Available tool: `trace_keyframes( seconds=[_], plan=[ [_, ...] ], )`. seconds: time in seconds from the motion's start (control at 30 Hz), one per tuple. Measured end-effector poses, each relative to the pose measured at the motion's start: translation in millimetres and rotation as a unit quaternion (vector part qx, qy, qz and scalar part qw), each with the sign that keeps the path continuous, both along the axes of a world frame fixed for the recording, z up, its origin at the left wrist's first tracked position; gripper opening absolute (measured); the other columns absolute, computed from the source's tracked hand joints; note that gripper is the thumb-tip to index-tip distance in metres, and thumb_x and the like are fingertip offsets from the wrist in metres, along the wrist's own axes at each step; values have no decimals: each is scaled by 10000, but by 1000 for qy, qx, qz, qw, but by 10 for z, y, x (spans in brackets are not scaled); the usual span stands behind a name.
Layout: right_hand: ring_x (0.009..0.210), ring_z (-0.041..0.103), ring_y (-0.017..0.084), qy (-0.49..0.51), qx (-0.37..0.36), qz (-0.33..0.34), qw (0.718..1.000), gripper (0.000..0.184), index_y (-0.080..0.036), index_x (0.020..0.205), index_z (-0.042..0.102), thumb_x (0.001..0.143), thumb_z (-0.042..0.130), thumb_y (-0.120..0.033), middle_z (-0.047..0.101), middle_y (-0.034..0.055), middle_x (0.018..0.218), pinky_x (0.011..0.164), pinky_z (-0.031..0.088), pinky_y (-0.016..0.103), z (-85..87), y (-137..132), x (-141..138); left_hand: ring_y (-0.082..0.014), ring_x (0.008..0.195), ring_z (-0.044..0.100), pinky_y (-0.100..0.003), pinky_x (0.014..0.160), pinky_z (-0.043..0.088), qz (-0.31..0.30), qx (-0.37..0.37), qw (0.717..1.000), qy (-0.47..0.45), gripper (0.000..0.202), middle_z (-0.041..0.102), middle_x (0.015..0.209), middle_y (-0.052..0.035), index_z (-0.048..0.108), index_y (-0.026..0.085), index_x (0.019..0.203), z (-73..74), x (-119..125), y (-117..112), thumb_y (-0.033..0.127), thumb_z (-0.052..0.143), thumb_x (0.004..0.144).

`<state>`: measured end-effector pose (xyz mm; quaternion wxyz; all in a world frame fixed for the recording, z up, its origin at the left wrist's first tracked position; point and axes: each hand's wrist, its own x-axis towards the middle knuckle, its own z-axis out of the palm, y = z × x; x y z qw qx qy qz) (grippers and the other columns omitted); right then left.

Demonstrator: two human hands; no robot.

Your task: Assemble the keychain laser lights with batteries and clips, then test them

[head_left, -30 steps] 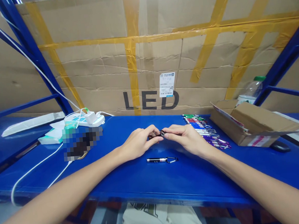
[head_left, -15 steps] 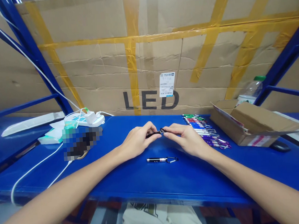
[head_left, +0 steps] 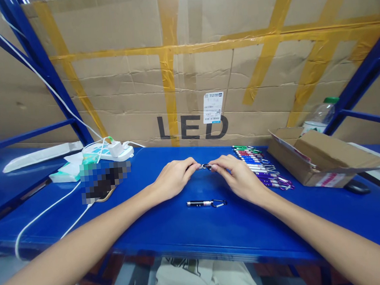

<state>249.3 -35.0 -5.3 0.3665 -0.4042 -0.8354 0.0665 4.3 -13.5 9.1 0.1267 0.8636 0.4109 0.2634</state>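
Note:
Over the middle of the blue table, my left hand (head_left: 175,177) is closed in a pinch on a small black keychain flashlight (head_left: 205,166); most of its body is hidden by the fingers. My right hand (head_left: 237,174) pinches the carabiner clip at its other end, thumb and forefinger together. Nearer to me, a second black keychain flashlight (head_left: 199,203) with an open-loop carabiner lies flat on the table. To the right of my right hand, several more flashlights (head_left: 255,163) in green, red, blue, silver and purple lie in a row.
An open cardboard box (head_left: 319,154) stands at the right, with a black computer mouse (head_left: 357,187) beside it and a plastic bottle (head_left: 319,114) behind. At the left are a phone (head_left: 106,184), a power strip (head_left: 125,153) and white cables. A large carton (head_left: 133,94) closes off the back.
My left fingers have shifted along the flashlight towards its clip end, so its dark body shows less. My right hand has moved slightly right. The flashlight on the table stays put.

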Motion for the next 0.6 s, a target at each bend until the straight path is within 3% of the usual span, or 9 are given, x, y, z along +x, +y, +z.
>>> trace_keyframes(
  seconds=[0.13, 0.27, 0.47, 0.6],
  plan=[
    [926, 697, 252, 47, -36, -3, 998, 276, -237, 1161, 739, 1093, 481, -306, 785, 67, 980, 885, 523, 406, 6, -8, -16, -210, 773, 710, -293, 686, 417, -6, -8, 999, 42, 415, 770, 865, -20, 711, 226, 991, -4, 7, -6, 464, 407, 1143],
    [802, 690, 219, 66, -100, -20, 993, 248, -231, 1121, 698, 1064, 470, -307, 753, 33, 898, 749, 502, 345, 26, -31, -31, -225, 845, 724, -293, 707, 427, -22, -17, 998, 52, 324, 792, 954, -25, 708, 248, 1174, -19, 1, -5, 475, 482, 1121],
    [759, 656, 203, -9, -156, -33, 987, 216, -238, 934, 657, 980, 448, -206, 765, 16, 894, 701, 444, 312, 50, -44, -19, -215, 912, 728, -298, 789, 476, -107, -10, 993, 57, 276, 793, 1024, -46, 746, 216, 1047, -34, -25, 13, 441, 591, 1081],
    [727, 636, 187, -62, -179, -1, 982, 210, -231, 861, 650, 940, 472, -151, 754, 10, 857, 681, 421, 289, 69, -72, -28, -200, 866, 715, -283, 743, 489, -149, -36, 987, 57, 273, 777, 966, -49, 771, 201, 991, -20, -32, -6, 454, 674, 1031]
  ],
)
